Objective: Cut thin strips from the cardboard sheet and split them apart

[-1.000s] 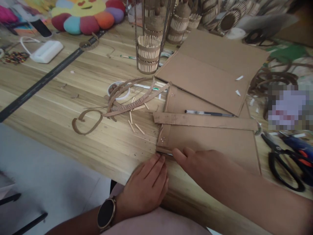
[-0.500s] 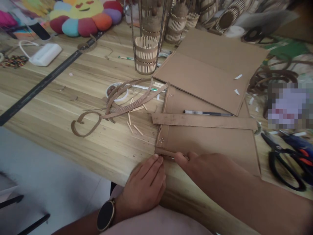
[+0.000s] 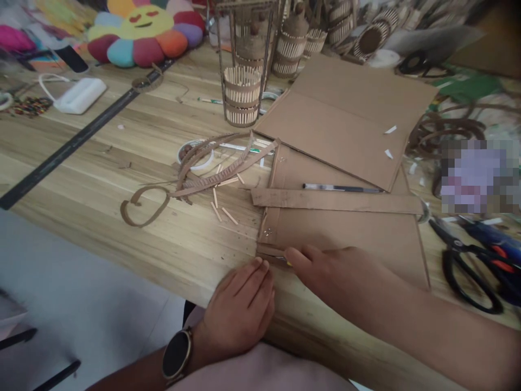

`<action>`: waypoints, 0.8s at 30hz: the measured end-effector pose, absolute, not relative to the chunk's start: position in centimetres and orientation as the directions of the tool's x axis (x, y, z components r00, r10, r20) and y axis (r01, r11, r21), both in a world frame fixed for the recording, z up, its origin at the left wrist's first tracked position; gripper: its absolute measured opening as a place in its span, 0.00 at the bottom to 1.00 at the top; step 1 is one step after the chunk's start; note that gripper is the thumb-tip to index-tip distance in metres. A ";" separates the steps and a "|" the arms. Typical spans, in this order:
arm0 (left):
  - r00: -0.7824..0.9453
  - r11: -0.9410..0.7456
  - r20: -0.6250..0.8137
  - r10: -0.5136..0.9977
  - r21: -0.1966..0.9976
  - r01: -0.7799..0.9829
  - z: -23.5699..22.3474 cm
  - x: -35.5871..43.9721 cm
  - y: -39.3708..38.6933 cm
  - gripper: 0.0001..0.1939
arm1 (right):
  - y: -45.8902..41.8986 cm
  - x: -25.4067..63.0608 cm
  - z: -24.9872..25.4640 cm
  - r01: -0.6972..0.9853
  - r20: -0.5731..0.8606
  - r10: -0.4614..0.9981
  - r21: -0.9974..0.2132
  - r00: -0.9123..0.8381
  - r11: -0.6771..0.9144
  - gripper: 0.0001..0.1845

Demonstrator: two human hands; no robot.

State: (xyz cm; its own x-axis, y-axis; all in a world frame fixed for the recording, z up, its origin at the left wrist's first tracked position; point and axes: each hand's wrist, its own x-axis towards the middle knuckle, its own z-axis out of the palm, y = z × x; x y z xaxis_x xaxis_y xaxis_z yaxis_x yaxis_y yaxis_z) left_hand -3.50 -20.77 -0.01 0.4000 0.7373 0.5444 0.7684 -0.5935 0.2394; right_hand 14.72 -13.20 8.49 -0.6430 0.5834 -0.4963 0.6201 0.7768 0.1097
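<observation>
My right hand [image 3: 315, 266] is closed around a craft knife, of which only a thin blade and a bit of yellow handle [image 3: 289, 264] show past the fingers. The blade lies along a narrow cardboard strip [image 3: 265, 250] at the near edge of a cardboard sheet [image 3: 345, 233]. My left hand [image 3: 242, 301] lies flat, palm down, its fingertips by the near left corner of that strip. What is under the left palm is hidden. A wider loose cardboard strip [image 3: 337, 201] and a pen [image 3: 342, 188] rest across the sheet.
Black-handled scissors [image 3: 459, 260] lie to the right. A second cardboard piece [image 3: 342, 119] overlaps the sheet. Leftward are curled cardboard strips [image 3: 215, 176], small sticks [image 3: 230, 216] and a roll of tape [image 3: 203, 163]. A stick lantern [image 3: 242, 98] stands behind; the table edge is close to me.
The right hand slid slightly right along the near cardboard edge, then back left, and some yellow handle now shows. My left hand stays nearly in place. The view shifted a little.
</observation>
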 end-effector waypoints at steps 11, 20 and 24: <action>0.388 -0.583 0.544 0.744 0.244 0.775 0.0 -3.5 -20.7 0.14 | -13.3 14.7 7.6 0.596 -0.508 0.578 0.150 -0.638 0.789 0.19; 0.409 -0.587 0.540 0.736 0.206 0.783 0.1 -3.3 -20.5 0.14 | -13.4 13.2 8.8 0.657 -0.605 0.595 0.152 -0.529 0.738 0.20; 0.406 -0.580 0.539 0.738 0.200 0.790 0.1 -3.3 -20.5 0.14 | -13.5 13.3 8.8 0.660 -0.603 0.590 0.135 -0.537 0.739 0.21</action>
